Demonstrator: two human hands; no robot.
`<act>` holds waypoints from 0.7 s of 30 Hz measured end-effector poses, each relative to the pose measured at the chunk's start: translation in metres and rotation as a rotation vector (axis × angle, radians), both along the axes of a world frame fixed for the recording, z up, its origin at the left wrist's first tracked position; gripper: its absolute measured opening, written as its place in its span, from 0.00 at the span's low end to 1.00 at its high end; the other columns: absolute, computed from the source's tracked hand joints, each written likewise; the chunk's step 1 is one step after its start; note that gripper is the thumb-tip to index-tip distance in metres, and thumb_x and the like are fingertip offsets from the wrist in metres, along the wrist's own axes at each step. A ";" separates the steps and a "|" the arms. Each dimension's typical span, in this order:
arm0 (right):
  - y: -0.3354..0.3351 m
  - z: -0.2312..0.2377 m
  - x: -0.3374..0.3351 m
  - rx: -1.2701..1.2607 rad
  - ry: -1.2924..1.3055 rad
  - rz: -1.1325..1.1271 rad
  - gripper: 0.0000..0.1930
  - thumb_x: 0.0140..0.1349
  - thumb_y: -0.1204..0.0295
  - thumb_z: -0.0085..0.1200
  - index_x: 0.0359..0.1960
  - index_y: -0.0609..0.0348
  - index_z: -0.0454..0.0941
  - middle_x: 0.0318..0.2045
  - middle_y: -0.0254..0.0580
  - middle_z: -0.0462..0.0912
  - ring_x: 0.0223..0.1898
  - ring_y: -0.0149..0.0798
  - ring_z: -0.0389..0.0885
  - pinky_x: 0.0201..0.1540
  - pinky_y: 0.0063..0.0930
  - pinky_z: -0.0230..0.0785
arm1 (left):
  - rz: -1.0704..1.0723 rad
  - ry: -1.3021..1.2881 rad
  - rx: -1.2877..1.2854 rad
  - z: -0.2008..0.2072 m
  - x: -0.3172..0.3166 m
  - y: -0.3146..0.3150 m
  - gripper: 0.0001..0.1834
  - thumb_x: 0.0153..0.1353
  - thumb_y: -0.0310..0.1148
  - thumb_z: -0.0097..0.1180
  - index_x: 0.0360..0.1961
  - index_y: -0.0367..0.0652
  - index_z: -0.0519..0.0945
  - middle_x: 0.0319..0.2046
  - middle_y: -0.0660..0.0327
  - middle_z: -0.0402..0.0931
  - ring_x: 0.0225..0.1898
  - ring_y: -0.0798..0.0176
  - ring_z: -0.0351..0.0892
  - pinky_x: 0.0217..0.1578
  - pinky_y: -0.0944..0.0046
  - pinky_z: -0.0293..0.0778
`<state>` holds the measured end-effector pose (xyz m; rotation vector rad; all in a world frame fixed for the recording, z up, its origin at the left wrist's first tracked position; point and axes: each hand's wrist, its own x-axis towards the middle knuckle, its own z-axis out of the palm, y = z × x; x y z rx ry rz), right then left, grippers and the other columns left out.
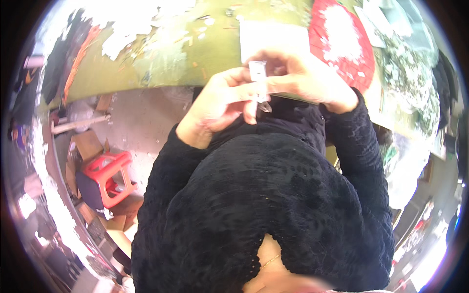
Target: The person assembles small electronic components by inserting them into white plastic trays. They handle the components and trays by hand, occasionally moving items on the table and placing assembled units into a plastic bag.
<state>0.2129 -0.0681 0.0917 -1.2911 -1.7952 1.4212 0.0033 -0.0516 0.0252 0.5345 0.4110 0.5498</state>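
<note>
Both hands raised and brought together

The left hand (pixel 222 100) and right hand (pixel 298 73) were held touching, fingers curled and pinched inward; both forearms, sleeved in black, were bent upward from the body.

Red stool (pixel 106 177); green table (pixel 161 63).

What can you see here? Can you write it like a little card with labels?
Place: a green table scattered with white scraps, seen from above
Left hand: pinches a small clear plastic piece, fingers closed on it
Right hand: grips the same clear piece from the other side
Clothing: black knitted sleeves
On the table: a red tray with white bits, a white sheet
On the floor: a red plastic stool, beside cardboard pieces
</note>
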 end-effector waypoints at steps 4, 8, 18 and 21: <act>-0.012 -0.004 -0.004 0.160 0.121 -0.069 0.06 0.63 0.77 0.58 0.41 0.64 0.80 0.34 0.37 0.83 0.38 0.31 0.82 0.43 0.26 0.74 | -0.004 -0.113 0.012 -0.002 -0.002 0.003 0.14 0.65 0.26 0.56 0.49 0.26 0.75 0.36 0.45 0.80 0.22 0.61 0.80 0.22 0.64 0.81; -0.026 -0.018 -0.015 0.793 -0.150 -0.200 0.08 0.58 0.79 0.58 0.40 0.60 0.79 0.32 0.43 0.79 0.32 0.46 0.81 0.37 0.32 0.74 | -0.040 -0.073 0.032 -0.003 -0.002 0.002 0.15 0.66 0.28 0.57 0.49 0.27 0.75 0.35 0.48 0.80 0.20 0.64 0.79 0.21 0.64 0.81; -0.044 -0.037 -0.017 0.970 -0.178 -0.269 0.11 0.59 0.77 0.52 0.44 0.65 0.76 0.34 0.45 0.79 0.33 0.45 0.82 0.34 0.33 0.76 | 0.260 0.081 0.083 -0.006 0.025 -0.013 0.17 0.70 0.36 0.54 0.51 0.34 0.74 0.32 0.60 0.79 0.21 0.72 0.74 0.20 0.70 0.74; -0.047 -0.039 -0.009 0.863 -0.206 -0.318 0.12 0.58 0.76 0.53 0.45 0.63 0.76 0.35 0.44 0.80 0.32 0.44 0.83 0.33 0.33 0.76 | 0.283 0.154 0.214 0.001 0.032 -0.015 0.14 0.70 0.32 0.52 0.50 0.33 0.73 0.33 0.55 0.80 0.21 0.64 0.79 0.22 0.65 0.80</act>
